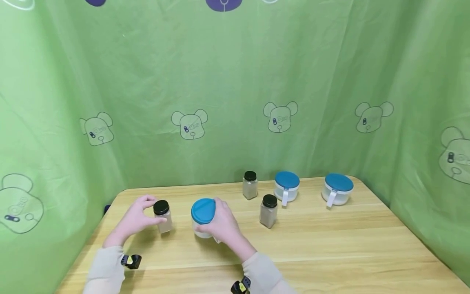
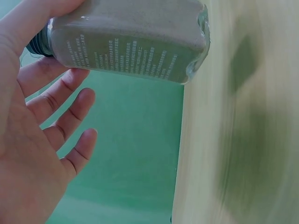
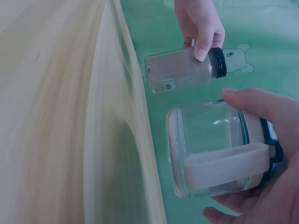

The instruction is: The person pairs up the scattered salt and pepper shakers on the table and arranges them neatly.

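My left hand (image 1: 136, 218) holds a clear, square spice jar (image 1: 165, 223) with a black screw cap, at the left of the table. Thumb and index finger pinch it near the cap, while the other fingers spread free in the left wrist view. Greyish powder fills this jar, and small white print (image 2: 126, 56) runs along its side. To its right, my right hand (image 1: 224, 224) grips a round glass seasoning pot (image 3: 205, 126) around its blue lid (image 1: 203, 210). The pot's white handle (image 3: 224, 168) faces the right wrist camera.
Two more black-capped spice jars (image 1: 250, 188) (image 1: 268, 215) stand right of centre on the wooden table (image 1: 330, 249). Behind and to the right are two blue-lidded pots (image 1: 287, 188) (image 1: 337, 194) with white handles. A green curtain (image 1: 227, 73) surrounds the table's back and sides.
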`<state>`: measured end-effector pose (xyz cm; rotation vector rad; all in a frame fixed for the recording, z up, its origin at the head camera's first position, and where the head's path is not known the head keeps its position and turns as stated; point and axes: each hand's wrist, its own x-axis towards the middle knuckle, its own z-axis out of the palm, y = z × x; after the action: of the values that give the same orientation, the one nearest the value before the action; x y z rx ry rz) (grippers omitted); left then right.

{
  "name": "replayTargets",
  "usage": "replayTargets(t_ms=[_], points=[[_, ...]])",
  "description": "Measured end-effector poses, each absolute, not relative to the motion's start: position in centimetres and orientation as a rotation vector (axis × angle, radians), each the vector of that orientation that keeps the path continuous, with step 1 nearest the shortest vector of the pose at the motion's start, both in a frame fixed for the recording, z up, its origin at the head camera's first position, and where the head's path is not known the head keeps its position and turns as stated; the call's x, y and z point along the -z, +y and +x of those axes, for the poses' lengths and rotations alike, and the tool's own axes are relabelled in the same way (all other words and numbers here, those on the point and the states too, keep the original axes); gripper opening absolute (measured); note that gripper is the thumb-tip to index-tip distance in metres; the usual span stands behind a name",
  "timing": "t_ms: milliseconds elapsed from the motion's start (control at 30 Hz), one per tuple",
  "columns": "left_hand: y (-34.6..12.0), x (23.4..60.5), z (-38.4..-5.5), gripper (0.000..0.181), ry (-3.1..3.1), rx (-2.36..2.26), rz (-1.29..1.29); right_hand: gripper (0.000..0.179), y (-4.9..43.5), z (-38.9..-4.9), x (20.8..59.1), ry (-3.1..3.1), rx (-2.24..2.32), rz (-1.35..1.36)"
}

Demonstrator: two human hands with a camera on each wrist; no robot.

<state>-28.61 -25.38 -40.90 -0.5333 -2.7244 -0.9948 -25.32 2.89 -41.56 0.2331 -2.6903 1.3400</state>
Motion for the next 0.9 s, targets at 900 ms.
replayTargets(t_ms=[900], points=[[-29.1,40.4,-27.3,0.061,-2.761,0.85,-0.492,0.1,-2.6,-25.6,40.8,-2.681,-1.274,0.232]])
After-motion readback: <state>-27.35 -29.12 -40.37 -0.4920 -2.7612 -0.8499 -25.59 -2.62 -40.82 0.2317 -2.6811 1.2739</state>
